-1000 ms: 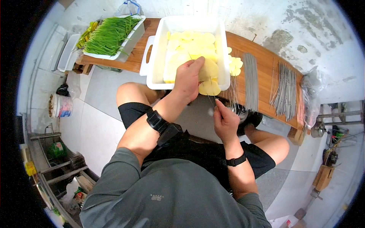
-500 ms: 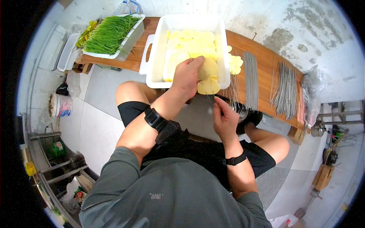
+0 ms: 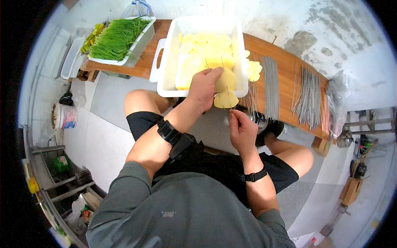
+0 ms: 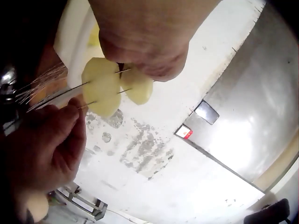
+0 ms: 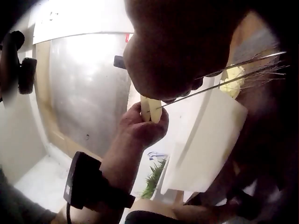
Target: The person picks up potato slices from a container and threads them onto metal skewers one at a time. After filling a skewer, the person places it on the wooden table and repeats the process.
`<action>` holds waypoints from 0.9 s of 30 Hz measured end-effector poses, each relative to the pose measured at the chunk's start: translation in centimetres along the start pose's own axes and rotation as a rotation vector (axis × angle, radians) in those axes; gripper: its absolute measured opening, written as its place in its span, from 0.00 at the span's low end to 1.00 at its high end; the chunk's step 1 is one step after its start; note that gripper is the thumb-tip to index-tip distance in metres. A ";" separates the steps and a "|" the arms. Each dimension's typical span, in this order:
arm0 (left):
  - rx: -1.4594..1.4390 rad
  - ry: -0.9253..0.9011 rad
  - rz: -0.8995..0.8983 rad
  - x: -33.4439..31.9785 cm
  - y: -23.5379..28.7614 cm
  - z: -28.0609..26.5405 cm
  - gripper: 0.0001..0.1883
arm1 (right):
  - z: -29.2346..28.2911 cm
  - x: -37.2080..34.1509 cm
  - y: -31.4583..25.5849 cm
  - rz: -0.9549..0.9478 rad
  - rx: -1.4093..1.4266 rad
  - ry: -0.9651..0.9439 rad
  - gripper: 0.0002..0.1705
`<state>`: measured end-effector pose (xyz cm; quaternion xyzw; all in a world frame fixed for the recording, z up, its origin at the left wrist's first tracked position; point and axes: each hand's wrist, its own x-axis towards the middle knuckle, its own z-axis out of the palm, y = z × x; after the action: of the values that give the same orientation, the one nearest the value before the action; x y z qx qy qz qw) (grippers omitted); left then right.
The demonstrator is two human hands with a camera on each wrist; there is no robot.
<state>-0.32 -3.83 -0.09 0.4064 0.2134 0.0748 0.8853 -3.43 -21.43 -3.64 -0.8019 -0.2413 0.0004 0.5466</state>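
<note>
Pale yellow slices, threaded on two thin metal skewers, hang over the near rim of a white tub point(image 3: 162, 84). My left hand point(image 3: 203, 89) grips the upper slice point(image 3: 226, 80), with skewer tips sticking up past its fingers. Below, my right hand point(image 3: 243, 131) pinches a skewer just under the lower slice point(image 3: 226, 100). In the left wrist view two skewers run through the larger slice point(image 4: 100, 86), and the right hand point(image 4: 51, 144) is close beside it. The right wrist view shows the left hand point(image 5: 140, 128) around the slices point(image 5: 152, 110).
Inside the tub lie several more yellow slices point(image 3: 206, 45). Right of it on the wooden bench point(image 3: 285, 82) are loose slices point(image 3: 254, 70), a bundle of grey skewers point(image 3: 271, 89) and another bundle point(image 3: 307, 97). A container of green stalks point(image 3: 118, 39) stands at the left.
The lower slice first shifted slightly up, then back down, and the right hand has moved a little left. A second skewer tip now shows above the upper slice. The left hand keeps its grip.
</note>
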 end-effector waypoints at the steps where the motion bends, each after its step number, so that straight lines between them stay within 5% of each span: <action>1: -0.014 -0.006 0.009 -0.1 -0.1 -0.1 0.15 | 0.1 -0.1 0.2 0.035 0.013 -0.010 0.09; 11: 0.066 0.051 -0.018 0.4 -0.8 -0.3 0.17 | 0.5 -0.1 0.5 0.218 0.118 -0.040 0.10; 16: 0.189 0.053 0.122 0.3 1.2 -0.3 0.15 | 0.5 -1.5 0.9 0.045 -0.062 -0.066 0.14; 19: 0.036 0.104 0.037 0.8 2.0 -0.6 0.18 | 0.7 -2.5 2.0 0.240 0.037 -0.151 0.11; 24: 0.366 0.131 0.047 3.4 3.6 -3.4 0.15 | -0.7 -0.5 4.3 0.366 0.214 0.042 0.08; 27: 0.356 0.143 0.064 4.5 5.7 -5.4 0.13 | -3.5 3.2 6.7 0.410 0.055 0.161 0.11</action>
<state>1.56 5.00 -0.28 0.5567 0.2727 0.0928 0.7792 2.95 -25.15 -7.28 -0.8163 -0.0285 0.0543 0.5744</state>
